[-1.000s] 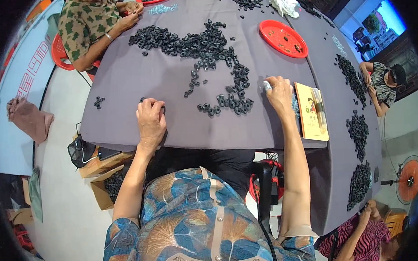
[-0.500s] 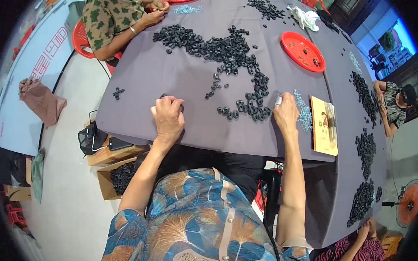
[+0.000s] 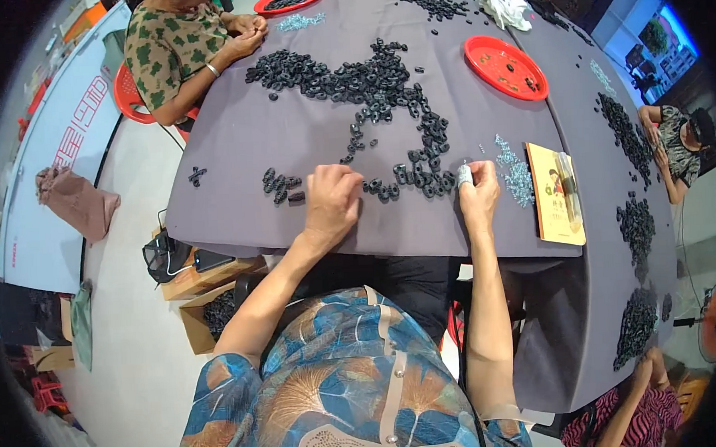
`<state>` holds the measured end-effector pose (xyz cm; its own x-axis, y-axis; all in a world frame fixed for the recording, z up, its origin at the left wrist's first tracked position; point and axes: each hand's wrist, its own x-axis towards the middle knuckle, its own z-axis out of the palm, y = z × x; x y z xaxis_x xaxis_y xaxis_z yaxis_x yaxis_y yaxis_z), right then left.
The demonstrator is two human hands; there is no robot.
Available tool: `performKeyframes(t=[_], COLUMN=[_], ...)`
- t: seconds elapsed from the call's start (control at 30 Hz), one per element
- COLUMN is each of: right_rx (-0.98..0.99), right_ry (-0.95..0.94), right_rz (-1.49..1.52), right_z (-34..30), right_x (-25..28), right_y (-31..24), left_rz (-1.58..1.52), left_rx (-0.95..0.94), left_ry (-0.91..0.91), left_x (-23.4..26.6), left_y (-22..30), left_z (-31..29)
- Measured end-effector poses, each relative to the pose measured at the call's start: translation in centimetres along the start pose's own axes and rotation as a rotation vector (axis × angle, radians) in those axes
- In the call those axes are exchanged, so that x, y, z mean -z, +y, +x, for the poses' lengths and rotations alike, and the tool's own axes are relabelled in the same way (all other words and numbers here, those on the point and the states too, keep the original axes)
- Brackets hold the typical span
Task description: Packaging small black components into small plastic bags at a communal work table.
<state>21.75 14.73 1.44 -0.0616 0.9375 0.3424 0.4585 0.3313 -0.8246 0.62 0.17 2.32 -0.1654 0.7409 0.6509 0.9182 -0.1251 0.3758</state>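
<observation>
My left hand (image 3: 333, 202) is over the cloth with its fingers curled together, beside the near end of a trail of small black ring-like parts (image 3: 384, 190). What its fingertips hold, if anything, is hidden. A small cluster of black parts (image 3: 278, 185) lies just left of it. On the right, my right hand (image 3: 479, 196) is closed in a pinch with a whitish wrap on one finger; a tiny thing may be at its fingertips, too small to make out. Small silvery screw-like pieces (image 3: 516, 178) lie scattered beside that hand.
A large pile of black parts (image 3: 328, 77) spreads ahead. Beyond the screws are a yellow booklet (image 3: 550, 203) and a red tray (image 3: 499, 77). Co-workers sit at the far left and right. A cardboard box (image 3: 193, 318) stands beside the table at left.
My left hand has moved right toward the black trail, uncovering a cluster of black parts. My right hand stays near the silvery pieces, still pinched. The view has shifted slightly.
</observation>
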Motion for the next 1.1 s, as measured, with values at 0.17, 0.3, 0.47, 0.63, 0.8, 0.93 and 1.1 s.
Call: performKeyframes(t=[0.17, 0.3, 0.47, 0.63, 0.8, 0.93, 1.1], right_rx=[0.013, 0.015, 0.042, 0.049, 0.036, 0.056, 0.076], right_ry=[0.034, -0.031, -0.060, -0.065, -0.081, -0.073, -0.070], right_rz=[0.210, 0.180, 0.141, 0.144, 0.136, 0.141, 0.161], right_z=[0.0, -0.2, -0.2, -0.3, -0.3, -0.2, -0.2], right_x=[-0.4, -0.2, -0.1, 0.0, -0.1, -0.3, -0.3], right_y=[0.8, 0.2, 0.0, -0.2, -0.2, 0.6, 0.4], left_rz=[-0.001, 0.028, 0.029, 0.094, 0.164, 0.181, 0.197], left_rx=[-0.001, 0.005, 0.027, 0.050, 0.111, 0.115, 0.045], left_ry=[-0.058, -0.082, -0.055, -0.140, -0.189, -0.232, -0.138], left_x=[-2.6, -3.7, -4.1, -5.2, -5.2, -5.3, -5.6], left_y=[2.6, 1.6, 1.4, 3.2, 3.7, 4.1, 3.9], left_z=[1.3, 1.6, 2.8, 3.4, 3.5, 3.4, 2.5])
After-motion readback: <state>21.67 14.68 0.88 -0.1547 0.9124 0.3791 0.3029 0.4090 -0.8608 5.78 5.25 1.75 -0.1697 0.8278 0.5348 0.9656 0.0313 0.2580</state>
